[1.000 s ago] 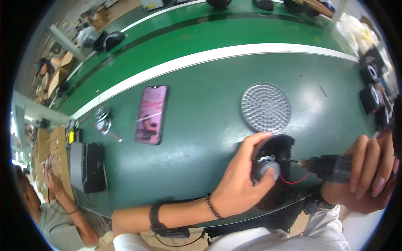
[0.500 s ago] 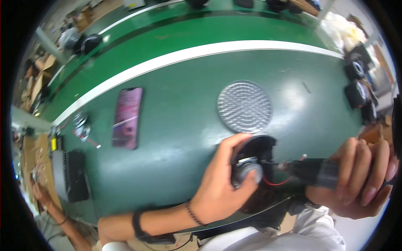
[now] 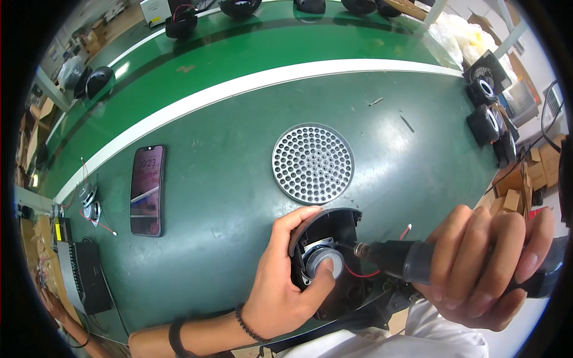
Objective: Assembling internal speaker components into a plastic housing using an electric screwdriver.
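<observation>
- Near the front edge of the green worktop (image 3: 221, 197), a curved black plastic housing (image 3: 337, 224) lies with its hollow side up, and a round silver-grey speaker driver (image 3: 336, 262) sits inside it.
- The left hand (image 3: 283, 289) is clamped on the housing: its fingers wrap the outer left wall, while the thumb presses on the grey back of the driver. A black beaded bracelet (image 3: 242, 322) circles that wrist.
- The right hand (image 3: 483, 262) is closed around a black cylindrical electric screwdriver (image 3: 406, 259), which points left across the housing. Its metal tip (image 3: 360, 249) is just beside the driver's frame; whether it touches anything cannot be told.
- A thin red wire (image 3: 361, 275) curves from the driver beneath the screwdriver, and a small white connector (image 3: 409, 227) shows beyond the tool.
- Just past the housing lies a round grey disc (image 3: 313, 162) patterned with small circles.
- Well to the left, a dark-framed phone (image 3: 147, 191) lies face up; beyond it are loose silver speaker drivers (image 3: 89, 206) with red wires, and nearer the edge stands a black ribbed box (image 3: 83, 277).
- At the far right, black round speaker units (image 3: 484, 119) with pale rings are grouped along the edge.
- A co-worker's hand (image 3: 52, 304) shows at the lower left.
</observation>
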### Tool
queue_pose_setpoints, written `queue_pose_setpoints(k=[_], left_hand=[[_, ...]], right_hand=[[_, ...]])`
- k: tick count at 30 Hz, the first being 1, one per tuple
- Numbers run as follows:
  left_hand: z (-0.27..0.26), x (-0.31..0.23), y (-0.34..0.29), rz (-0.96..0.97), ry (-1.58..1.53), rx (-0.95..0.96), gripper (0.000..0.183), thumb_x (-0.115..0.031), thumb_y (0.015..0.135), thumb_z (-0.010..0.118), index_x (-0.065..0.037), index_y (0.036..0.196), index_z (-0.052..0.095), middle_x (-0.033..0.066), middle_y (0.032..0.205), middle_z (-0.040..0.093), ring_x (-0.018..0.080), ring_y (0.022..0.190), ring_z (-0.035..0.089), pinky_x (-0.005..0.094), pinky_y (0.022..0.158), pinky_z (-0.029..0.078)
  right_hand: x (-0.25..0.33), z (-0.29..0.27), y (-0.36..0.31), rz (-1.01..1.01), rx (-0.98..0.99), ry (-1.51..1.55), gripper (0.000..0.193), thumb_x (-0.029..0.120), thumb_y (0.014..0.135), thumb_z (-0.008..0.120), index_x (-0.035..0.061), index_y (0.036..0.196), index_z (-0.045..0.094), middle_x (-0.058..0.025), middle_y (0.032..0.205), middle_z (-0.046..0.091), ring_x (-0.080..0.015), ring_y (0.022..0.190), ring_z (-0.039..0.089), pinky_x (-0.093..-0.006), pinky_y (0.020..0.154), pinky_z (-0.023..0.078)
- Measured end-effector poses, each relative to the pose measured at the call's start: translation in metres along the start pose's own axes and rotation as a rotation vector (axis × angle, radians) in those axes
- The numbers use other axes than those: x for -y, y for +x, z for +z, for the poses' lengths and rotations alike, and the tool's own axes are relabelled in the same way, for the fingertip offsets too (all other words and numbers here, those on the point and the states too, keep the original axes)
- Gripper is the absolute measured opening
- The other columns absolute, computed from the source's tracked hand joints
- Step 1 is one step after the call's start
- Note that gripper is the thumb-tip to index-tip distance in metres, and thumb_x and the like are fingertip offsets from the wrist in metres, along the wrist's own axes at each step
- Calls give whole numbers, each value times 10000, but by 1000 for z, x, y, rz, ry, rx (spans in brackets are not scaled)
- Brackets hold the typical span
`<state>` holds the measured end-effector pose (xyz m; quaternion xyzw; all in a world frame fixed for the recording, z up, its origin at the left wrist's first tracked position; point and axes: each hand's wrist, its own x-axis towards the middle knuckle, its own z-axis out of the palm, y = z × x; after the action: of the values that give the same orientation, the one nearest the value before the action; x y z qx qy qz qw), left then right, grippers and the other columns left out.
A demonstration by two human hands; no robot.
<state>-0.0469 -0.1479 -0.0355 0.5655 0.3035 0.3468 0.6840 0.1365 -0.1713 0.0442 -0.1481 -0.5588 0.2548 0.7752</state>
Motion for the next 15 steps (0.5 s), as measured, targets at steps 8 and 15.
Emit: queue_pose_setpoints(k=[8, 15], left_hand=[[-2, -3, -1, -8, 10, -2, 662, 104, 886, 599, 8, 1473, 309, 155, 1328, 511, 191, 1212, 555, 335, 1055, 439], [-5, -1, -3, -4, 25, 2, 665, 100, 887, 604, 10, 1474, 306, 158, 1334, 505, 193, 1215, 555, 337, 1054, 441]], right_hand=[[-2, 7, -5, 52, 19, -100, 309, 92, 954, 702, 98, 1029, 403, -31, 727, 637, -91, 447, 586, -213, 399, 508], [-6, 8, -8, 20, 6, -90, 320, 70, 939, 713, 92, 1029, 407, -36, 739, 642, -95, 446, 595, -214, 395, 509]])
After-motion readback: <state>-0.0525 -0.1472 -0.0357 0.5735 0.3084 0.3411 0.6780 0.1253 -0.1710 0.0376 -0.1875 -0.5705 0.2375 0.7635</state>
